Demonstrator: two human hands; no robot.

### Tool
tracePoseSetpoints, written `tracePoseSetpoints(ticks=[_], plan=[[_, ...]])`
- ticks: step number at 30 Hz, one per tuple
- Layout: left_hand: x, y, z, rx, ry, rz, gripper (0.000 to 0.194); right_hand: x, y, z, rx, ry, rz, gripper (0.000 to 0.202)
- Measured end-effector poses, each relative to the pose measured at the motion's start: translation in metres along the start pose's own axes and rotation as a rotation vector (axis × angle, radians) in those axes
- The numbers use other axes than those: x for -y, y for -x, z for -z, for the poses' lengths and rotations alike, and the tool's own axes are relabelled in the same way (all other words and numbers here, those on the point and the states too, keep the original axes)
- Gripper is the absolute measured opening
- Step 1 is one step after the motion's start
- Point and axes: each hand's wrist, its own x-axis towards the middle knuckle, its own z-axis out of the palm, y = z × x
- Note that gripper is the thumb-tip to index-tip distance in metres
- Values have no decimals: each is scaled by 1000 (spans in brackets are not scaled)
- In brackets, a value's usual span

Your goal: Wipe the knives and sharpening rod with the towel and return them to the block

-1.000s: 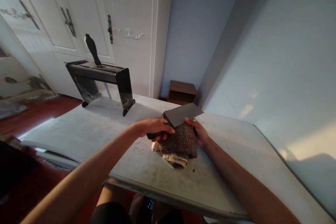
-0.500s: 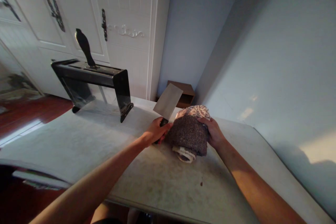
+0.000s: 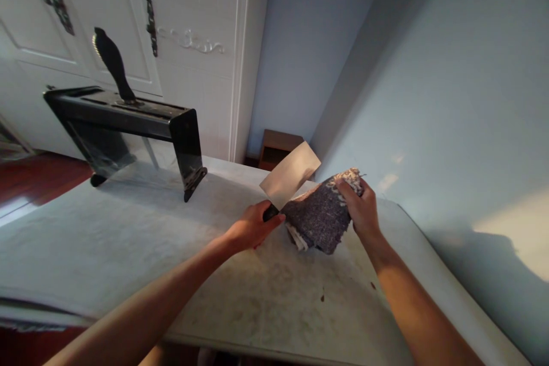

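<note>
A cleaver with a broad metal blade and a dark handle points up and away to the right; my left hand is closed round its handle. Just right of it, my right hand grips the upper right end of a folded, rough purple-grey cloth with a pale patterned part. The cloth is tilted, its left edge close to the blade's base and to my left thumb. Whether cloth and blade touch is hard to tell.
A black metal frame with an upright handle stands on the left of the white table. Small brown bits lie near the front. Behind are a white cupboard, a brown box and a wall at right.
My right hand has raised and tilted its end of the cloth. The cleaver blade has turned further to the right and catches more light. The view has shifted slightly right.
</note>
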Motion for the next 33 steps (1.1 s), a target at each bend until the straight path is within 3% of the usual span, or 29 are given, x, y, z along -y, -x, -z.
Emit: tracePoseSetpoints(ticks=[4,7,9,11,16,20,23,25,28,30,33], plan=[[-1,1,-1,-9,14,28,27,-2,-8,14,-137,39,104,33],[0,1,-2,-23,13,50,27,2,-7,21,-225,-143,139,29],[0,1,-3,-31,11,53,28,5,-4,22,-213,-284,151,26],[0,2,-3,-38,0,46,29,8,-2,21,-124,-350,114,25],[-3,6,-5,-46,-30,30,33,14,-2,19,99,-302,-149,31],[-3,7,-5,-31,-44,54,33,18,-2,25,436,-322,-368,38],[-2,7,-5,-41,-57,51,32,19,-2,32,656,-245,-356,41],[-1,8,-5,-49,-64,49,32,19,-2,37,692,-205,-243,43],[-2,8,-5,-57,-72,46,30,20,-5,43,589,-217,-80,51],[-3,8,-6,-66,-75,47,30,19,-7,48,604,-198,-85,56],[-2,8,-6,-67,-60,60,31,16,-10,51,719,-72,-228,54]])
